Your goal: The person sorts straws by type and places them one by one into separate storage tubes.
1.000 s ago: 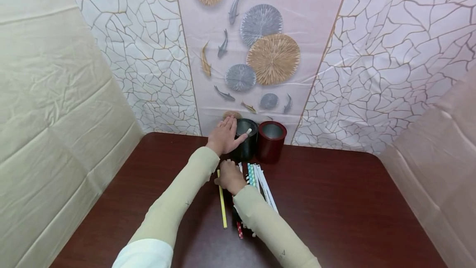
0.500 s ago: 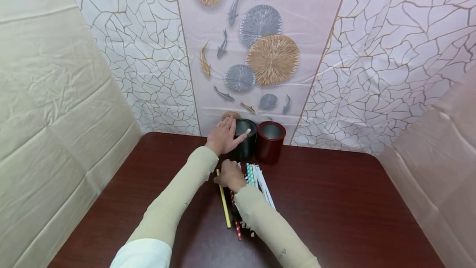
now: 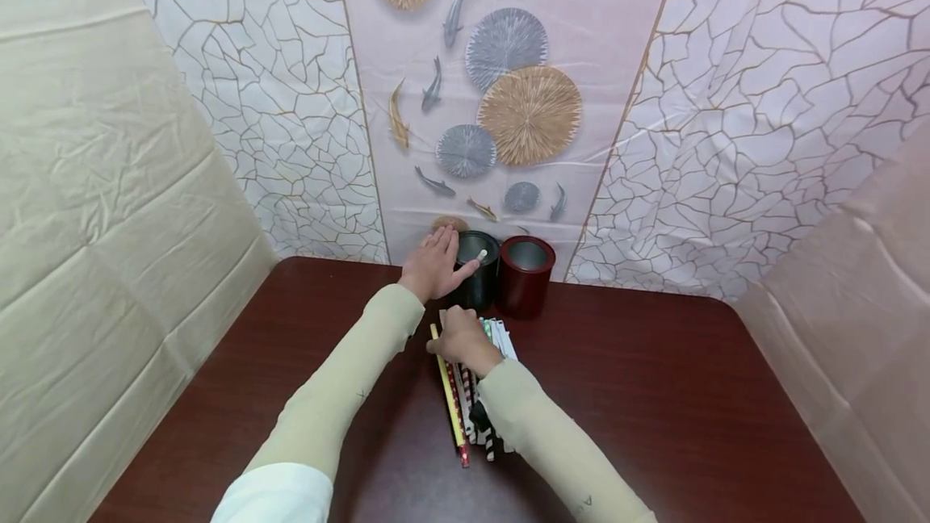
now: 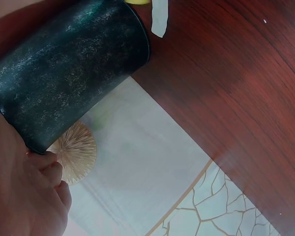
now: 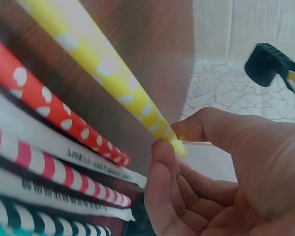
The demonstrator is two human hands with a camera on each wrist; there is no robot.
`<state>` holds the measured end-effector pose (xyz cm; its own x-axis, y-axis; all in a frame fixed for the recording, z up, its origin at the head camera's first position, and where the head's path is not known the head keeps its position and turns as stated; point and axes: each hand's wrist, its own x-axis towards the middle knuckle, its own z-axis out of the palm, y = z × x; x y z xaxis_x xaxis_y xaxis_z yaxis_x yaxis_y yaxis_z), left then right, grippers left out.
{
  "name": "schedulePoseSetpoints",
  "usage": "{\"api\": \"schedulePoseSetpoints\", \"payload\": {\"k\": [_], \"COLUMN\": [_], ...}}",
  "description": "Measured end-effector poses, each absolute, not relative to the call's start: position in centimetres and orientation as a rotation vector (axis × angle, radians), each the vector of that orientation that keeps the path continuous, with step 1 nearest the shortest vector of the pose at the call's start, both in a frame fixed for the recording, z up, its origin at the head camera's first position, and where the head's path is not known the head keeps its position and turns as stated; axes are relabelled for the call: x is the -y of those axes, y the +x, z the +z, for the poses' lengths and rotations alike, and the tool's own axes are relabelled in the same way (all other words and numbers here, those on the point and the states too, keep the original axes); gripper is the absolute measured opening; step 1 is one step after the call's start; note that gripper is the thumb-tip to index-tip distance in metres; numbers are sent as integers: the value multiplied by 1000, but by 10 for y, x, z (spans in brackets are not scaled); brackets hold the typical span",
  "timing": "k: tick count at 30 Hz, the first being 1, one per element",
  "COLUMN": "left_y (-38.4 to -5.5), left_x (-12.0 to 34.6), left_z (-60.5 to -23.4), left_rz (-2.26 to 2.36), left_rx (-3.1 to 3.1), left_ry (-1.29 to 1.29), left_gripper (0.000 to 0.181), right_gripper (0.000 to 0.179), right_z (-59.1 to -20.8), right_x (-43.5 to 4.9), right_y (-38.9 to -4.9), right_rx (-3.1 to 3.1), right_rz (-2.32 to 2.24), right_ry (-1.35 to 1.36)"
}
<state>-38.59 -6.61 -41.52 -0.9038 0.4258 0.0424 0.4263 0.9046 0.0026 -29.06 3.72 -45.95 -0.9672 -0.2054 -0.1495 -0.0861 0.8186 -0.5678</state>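
Two hands reach into the middle of the head view over a dark red-brown table (image 3: 654, 394). Near the center, the right hand (image 3: 465, 341) pinches the upper end of a yellow straw (image 5: 108, 69) with white dots between thumb and fingers; the straw slants down toward the bottom of the frame. Just beside it lie a red straw (image 5: 44, 98) with white dots, white wrapped straws (image 5: 78, 152), a pink-striped straw (image 5: 64, 172) and a dark-striped straw (image 5: 39, 221).

Slightly higher and to the left, the left hand (image 3: 432, 265) rests against a black cup (image 3: 475, 289), fingers out straight, thumb spread across its mouth. A pale spot at the thumb tip may be the nail; I can't tell. Right of that cup stands a dark red cup (image 3: 526, 289), both upright before a wall cloth (image 3: 748, 119) patterned with cracked lines.
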Motion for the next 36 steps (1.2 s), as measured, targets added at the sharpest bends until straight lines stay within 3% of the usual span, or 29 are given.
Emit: {"api": "schedulePoseSetpoints", "payload": {"k": [5,12,23,28,36], "left_y": [-384,-382,-382,-383,-384], "left_x": [66,67,64,64,65], "left_z": [-413,-412,-413,-413,-414], "left_rz": [-27,-44,-49,-30,-33], "left_rx": [3046,3044,3026,3032,3037], "left_ry": [-671,-652,-654,-656,-661], "left_gripper": [89,88,87,88,88], "right_gripper": [44,44,60,53,26], "right_z": [-447,-429,-407,-396,-367], "right_x": [-48,-62,-92,-108,-136], "right_y": [-283,-273,-260,-259,-264], "right_rx": [-2776,-2803,-2878,-2914,-3093], "right_rz": [-877,-818,-829,-826,-756], "right_ry": [-216,-257,-323,-317,-384]}}
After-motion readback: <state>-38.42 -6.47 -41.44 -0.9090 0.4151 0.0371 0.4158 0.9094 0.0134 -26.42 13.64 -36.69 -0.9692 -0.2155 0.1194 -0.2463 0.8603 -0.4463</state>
